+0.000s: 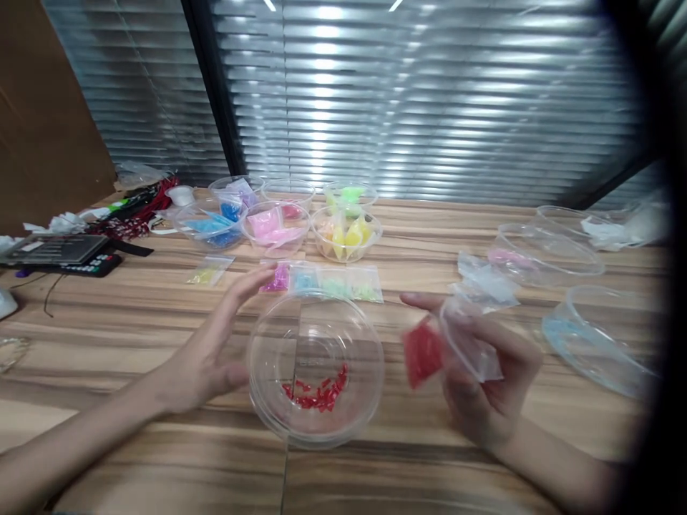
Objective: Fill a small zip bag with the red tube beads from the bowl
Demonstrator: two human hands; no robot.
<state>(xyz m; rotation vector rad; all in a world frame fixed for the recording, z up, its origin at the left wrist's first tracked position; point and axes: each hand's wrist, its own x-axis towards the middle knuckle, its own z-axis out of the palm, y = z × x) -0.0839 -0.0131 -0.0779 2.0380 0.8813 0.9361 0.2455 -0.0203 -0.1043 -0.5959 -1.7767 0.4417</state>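
A clear plastic bowl (316,307) stands on the wooden table in front of me, with several red beads (318,392) in its bottom. My left hand (212,350) is open, fingers stretched out, right beside the bowl's left rim. My right hand (486,379) is closed on a small clear plastic bag (461,343) that holds red beads (423,354), to the right of the bowl. A row of small bags (322,280) with purple, blue and green beads lies just behind the bowl.
Several clear bowls (276,227) with blue, pink and yellow bead bags stand at the back. Empty clear bowls (590,336) and loose bags (483,282) sit at the right. A remote control (89,266), cables and clutter lie at the far left. Window blinds rise behind the table.
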